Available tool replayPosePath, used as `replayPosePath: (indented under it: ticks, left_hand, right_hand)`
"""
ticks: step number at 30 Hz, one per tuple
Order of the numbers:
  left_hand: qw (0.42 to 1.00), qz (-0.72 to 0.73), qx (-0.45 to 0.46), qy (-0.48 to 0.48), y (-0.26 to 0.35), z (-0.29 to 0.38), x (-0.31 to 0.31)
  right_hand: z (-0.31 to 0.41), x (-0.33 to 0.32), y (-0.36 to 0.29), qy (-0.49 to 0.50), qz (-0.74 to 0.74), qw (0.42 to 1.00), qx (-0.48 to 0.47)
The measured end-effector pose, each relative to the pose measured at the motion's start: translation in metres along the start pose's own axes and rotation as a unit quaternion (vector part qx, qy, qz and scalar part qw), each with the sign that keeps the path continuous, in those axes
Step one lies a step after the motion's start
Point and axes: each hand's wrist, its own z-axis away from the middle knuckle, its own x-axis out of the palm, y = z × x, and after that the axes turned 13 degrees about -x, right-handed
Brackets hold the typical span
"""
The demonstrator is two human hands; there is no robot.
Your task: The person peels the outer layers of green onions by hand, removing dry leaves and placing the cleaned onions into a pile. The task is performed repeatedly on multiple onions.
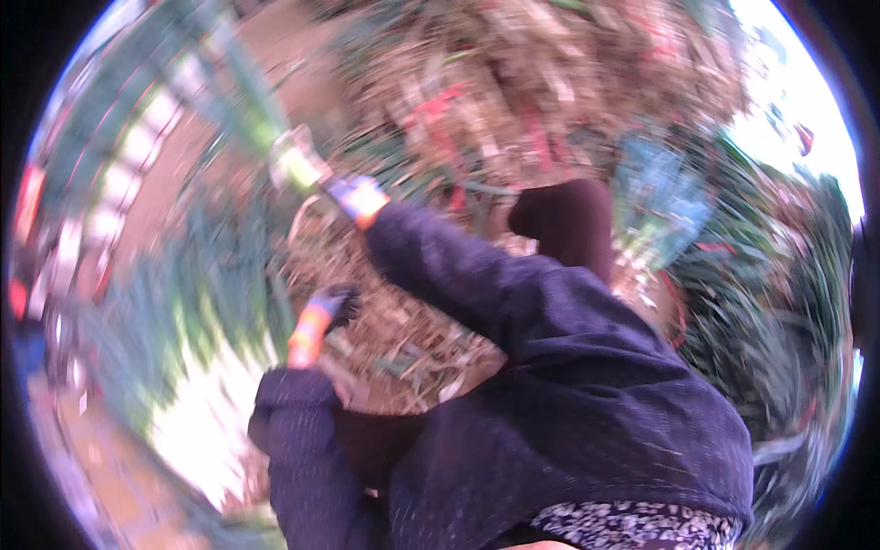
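My right hand (pixel 350 196), in a dark glove with an orange and pale cuff, grips the lower end of some green onions (pixel 295 161), whose green leaves point to the upper left. My left hand (pixel 338 306), in a similar dark glove with an orange cuff, is below it, over a heap of dry husks and leaves (pixel 405 309). Its fingers are blurred, and whether they are curled around anything does not show. Left of this hand lies a large pile of green onions (pixel 213 385) with white stalks and green tops.
Brown, dry-leaved bundles with red ties (pixel 495 75) are heaped at the top. More green onions (pixel 749 309) lie at the right, some beside blue wrapping (pixel 656 192). A row of onion bundles (pixel 130 165) lines the upper left. My dark-clad knee (pixel 570 220) is near the middle.
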Motion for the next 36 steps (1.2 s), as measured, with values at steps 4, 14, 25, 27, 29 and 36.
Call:
replayPosePath:
  ticks: [4, 14, 25, 27, 29, 36]
  left_hand:
    - [0.832, -0.291, 0.068, 0.467, 0.01, 0.037, -0.032]
    - [0.851, 0.367, 0.328, 0.184, 0.063, 0.038, -0.023]
    - [0.851, 0.383, 0.352, 0.078, 0.058, 0.03, -0.015]
    - [0.849, 0.384, 0.352, 0.09, 0.056, 0.026, -0.016]
    - [0.855, 0.378, 0.345, 0.09, 0.054, 0.024, -0.023]
    - [0.826, 0.306, 0.328, 0.341, 0.058, 0.026, -0.023]
  right_hand:
    - [0.014, -0.016, -0.036, -0.012, -0.324, 0.911, 0.257]
    - [0.028, 0.044, -0.047, 0.06, -0.305, 0.925, 0.217]
    - [0.002, 0.032, -0.056, -0.003, -0.281, 0.932, 0.23]
    - [0.001, 0.03, -0.055, 0.025, -0.297, 0.924, 0.239]
    - [0.001, 0.026, -0.049, 0.045, -0.279, 0.924, 0.257]
    - [-0.006, 0.028, -0.004, 0.043, -0.284, 0.947, 0.146]
